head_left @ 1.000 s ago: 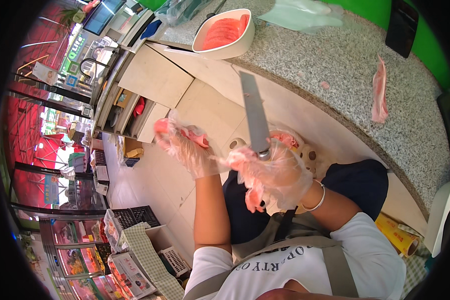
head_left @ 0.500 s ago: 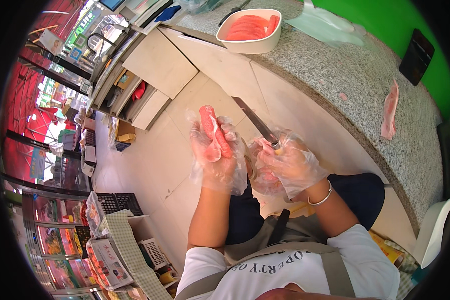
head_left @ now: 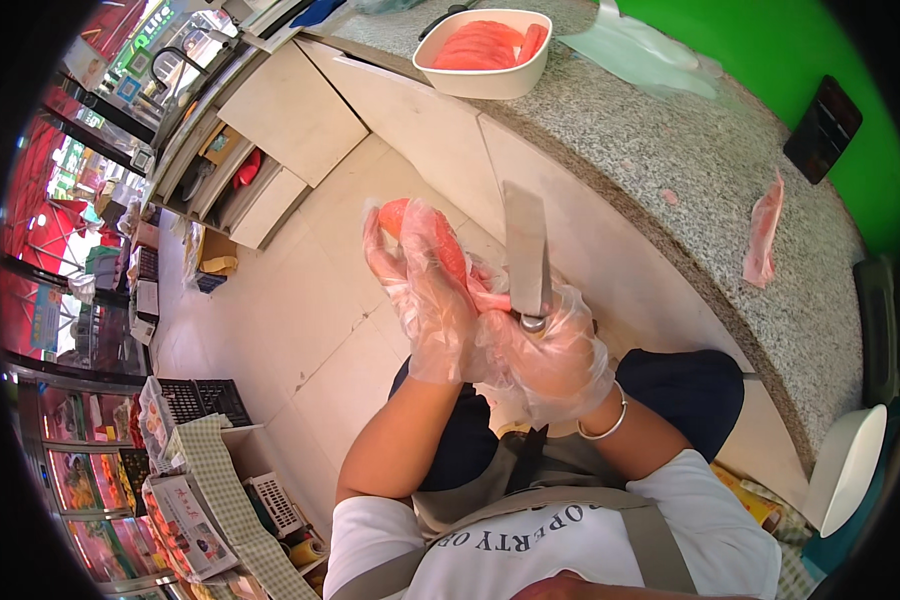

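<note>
My left hand point(head_left: 432, 318), in a clear plastic glove, is closed around a red pomelo segment point(head_left: 394, 214) over the floor. Part of the segment hides behind my fingers. Close beside it, my right hand point(head_left: 558, 350), gloved too, grips a knife point(head_left: 527, 240) by its handle, the broad blade pointing up and away from me. Between the two hands runs a pinkish strip of membrane point(head_left: 492, 299), its near end at my right fingertips. Whether it still joins the segment I cannot tell.
On the speckled stone counter point(head_left: 625, 140) stands a white tub point(head_left: 482, 84) of peeled red segments. Also there are a pale green plastic bag point(head_left: 640, 50), a dark phone point(head_left: 823, 130) and a piece of pink membrane point(head_left: 765, 232). A white container point(head_left: 850, 470) is at the right; crates point(head_left: 205, 400) are at left.
My right hand has come left against my left hand, and the knife blade has swung more upright. My left fingers have folded over the segment. The view has shifted slightly.
</note>
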Demonstrator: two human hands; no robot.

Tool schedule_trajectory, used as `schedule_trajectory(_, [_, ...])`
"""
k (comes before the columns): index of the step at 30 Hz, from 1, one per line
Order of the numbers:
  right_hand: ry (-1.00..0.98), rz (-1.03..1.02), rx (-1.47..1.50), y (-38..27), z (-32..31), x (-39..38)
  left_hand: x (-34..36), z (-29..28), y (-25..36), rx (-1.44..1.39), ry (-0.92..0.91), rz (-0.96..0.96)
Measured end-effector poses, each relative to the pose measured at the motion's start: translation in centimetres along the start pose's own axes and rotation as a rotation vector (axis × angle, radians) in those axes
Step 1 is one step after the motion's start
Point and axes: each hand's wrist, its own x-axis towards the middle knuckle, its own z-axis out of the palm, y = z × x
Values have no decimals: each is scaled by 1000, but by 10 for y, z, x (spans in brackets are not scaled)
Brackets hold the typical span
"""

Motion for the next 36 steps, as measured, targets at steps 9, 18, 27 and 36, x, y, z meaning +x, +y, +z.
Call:
schedule_trajectory(9, [66,200,293,-8,-13,-2,-10,17,5,33,-120,25])
schedule_trajectory(18, [262,300,212,-24,-48,16,25,-27,-9,-458,-423,-211])
schedule_trajectory(27, [-98,-257,-724,16,-50,8,20,-30,-2,-502,-441,-219])
schedule_trajectory(36, [-33,50,-658,16,-48,12,22,-31,7,-867,-489,-583])
